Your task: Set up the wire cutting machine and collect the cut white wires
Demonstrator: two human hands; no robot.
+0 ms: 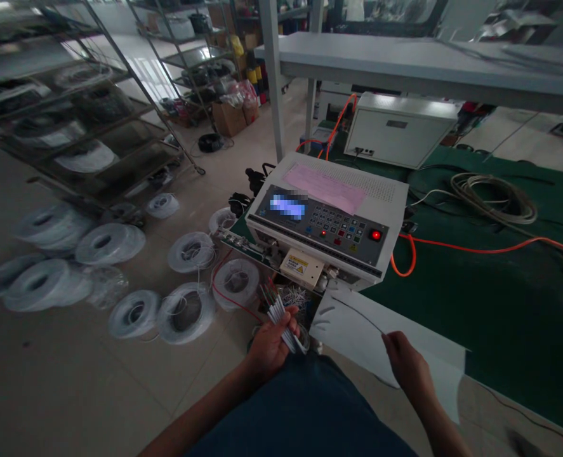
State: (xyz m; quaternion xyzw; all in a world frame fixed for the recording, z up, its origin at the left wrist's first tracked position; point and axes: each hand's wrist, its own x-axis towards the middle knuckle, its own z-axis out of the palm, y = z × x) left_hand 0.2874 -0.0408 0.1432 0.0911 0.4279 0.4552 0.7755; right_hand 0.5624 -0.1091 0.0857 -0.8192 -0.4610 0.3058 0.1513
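At lower centre a white wire bundle (pixel 282 320) is clasped in the left hand (pixel 266 349); a thin dark wire (pixel 358 314) is pinched by the right hand (pixel 407 367).

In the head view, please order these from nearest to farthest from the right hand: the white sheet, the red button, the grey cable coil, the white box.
1. white sheet, under the right hand.
2. red button, on the panel ahead.
3. grey cable coil, on the green mat.
4. white box, at the back.
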